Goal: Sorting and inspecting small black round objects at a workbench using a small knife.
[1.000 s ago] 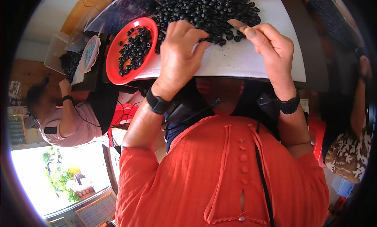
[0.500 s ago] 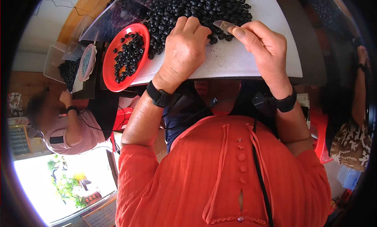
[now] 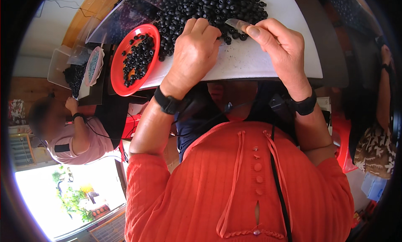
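Note:
A big heap of small black round pieces with holes [image 3: 197,7] covers the far part of the white tabletop [image 3: 247,66]. My left hand [image 3: 197,47] is closed at the heap's near edge, its knuckles up and its fingertips hidden behind them. What it pinches, if anything, does not show. In my right hand [image 3: 282,43], closed with the thumb along it, is a small knife [image 3: 237,24]; its pale, clear-looking blade points left over the heap's near edge. To the left of my left hand, a red oval dish [image 3: 121,85] holds more black pieces.
A clear plastic sheet or tub wall [image 3: 111,22] rises behind the dish. Farther left are a clear bin [image 3: 58,66] and a pale scalloped dish [image 3: 98,66]. One person [image 3: 79,137] sits at the left; another person's arm [image 3: 383,87] shows at the right edge.
My right hand and the knife have shifted slightly up and to the left. My left hand stays closed at the heap with hardly any movement.

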Motion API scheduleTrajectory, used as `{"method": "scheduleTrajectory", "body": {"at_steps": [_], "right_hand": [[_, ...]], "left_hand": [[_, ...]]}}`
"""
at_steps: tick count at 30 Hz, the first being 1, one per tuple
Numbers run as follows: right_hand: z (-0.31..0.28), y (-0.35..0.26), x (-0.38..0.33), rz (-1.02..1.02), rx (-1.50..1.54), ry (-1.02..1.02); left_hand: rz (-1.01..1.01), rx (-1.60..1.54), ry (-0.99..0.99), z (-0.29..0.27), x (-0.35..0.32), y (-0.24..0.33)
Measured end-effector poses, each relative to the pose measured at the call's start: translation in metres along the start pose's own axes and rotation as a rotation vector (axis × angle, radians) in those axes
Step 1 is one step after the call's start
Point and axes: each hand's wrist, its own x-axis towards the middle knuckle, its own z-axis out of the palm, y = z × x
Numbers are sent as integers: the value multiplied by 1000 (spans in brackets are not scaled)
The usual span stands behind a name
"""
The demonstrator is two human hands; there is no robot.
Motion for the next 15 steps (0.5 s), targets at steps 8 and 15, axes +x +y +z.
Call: {"method": "scheduleTrajectory", "body": {"at_steps": [8, 15], "right_hand": [[5, 4, -1, -61, -52, 16], [7, 4, -3, -84, -171, -37]], "left_hand": [[-139, -142, -17, -6, -41, 15], [-252, -187, 22, -12, -51, 18]]}}
